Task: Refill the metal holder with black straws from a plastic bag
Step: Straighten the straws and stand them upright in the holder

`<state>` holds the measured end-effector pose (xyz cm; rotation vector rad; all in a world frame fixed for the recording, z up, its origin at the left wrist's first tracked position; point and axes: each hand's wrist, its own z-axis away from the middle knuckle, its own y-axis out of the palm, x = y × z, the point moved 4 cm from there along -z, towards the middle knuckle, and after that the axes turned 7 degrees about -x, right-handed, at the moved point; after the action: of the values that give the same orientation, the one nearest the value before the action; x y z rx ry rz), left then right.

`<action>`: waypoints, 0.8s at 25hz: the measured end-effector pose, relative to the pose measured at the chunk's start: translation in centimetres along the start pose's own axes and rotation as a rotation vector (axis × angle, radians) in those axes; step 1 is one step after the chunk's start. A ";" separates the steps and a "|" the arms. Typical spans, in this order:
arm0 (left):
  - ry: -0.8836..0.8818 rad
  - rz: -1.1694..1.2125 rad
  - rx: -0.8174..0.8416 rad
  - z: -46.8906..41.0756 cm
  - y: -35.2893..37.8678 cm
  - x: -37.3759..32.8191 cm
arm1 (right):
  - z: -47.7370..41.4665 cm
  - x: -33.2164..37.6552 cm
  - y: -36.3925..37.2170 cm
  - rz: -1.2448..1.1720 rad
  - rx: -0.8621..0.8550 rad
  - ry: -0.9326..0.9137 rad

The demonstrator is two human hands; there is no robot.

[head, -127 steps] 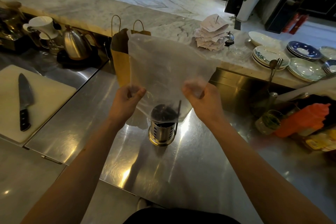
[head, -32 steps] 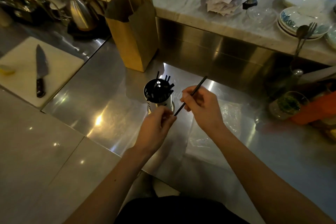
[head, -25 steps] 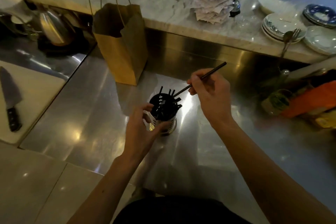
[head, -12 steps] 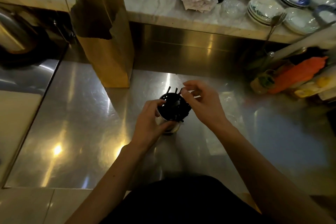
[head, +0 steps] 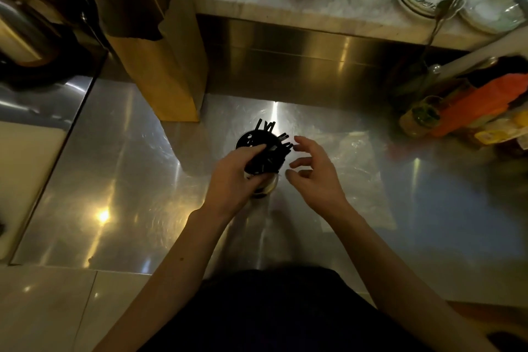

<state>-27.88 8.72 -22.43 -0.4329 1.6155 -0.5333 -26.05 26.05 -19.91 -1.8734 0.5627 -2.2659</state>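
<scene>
Holder (head: pixel 269 187) crammed with black straws (head: pixel 273 149) (left hand (head: pixel 237 177) grips it); plastic bag (head: pixel 357 169) flat beside.

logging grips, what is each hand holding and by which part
The left hand grips the metal holder of black straws by its side wall, near the rim. The right hand holds nothing.

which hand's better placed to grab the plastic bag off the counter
Right. The right hand is open, holds nothing and hangs right beside the plastic bag; the left hand grips the metal holder, on the far side from the bag.
</scene>
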 end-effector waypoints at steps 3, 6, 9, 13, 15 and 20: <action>0.012 -0.004 -0.042 0.1 0.0 -0.8 | 0.0 0.3 0.1 -0.035 0.018 -0.011; 0.011 -0.002 -0.120 0.2 -0.4 -0.8 | -0.2 0.7 0.1 -0.035 0.003 -0.025; -0.021 -0.037 -0.154 0.5 -0.7 -0.4 | -0.2 0.9 0.5 -0.003 0.008 -0.059; 0.006 -0.063 -0.170 0.9 -0.8 0.0 | -0.1 0.5 1.3 0.052 0.021 -0.082; 0.016 -0.069 -0.153 0.9 -0.7 0.3 | -0.1 0.1 1.5 0.086 0.037 -0.100; 0.052 -0.038 -0.141 0.6 -0.5 0.3 | -0.4 -0.1 1.7 0.206 0.048 -0.163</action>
<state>-27.32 8.10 -22.48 -0.5598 1.7038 -0.4634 -26.64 24.60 -20.68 -1.8608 0.6382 -1.9613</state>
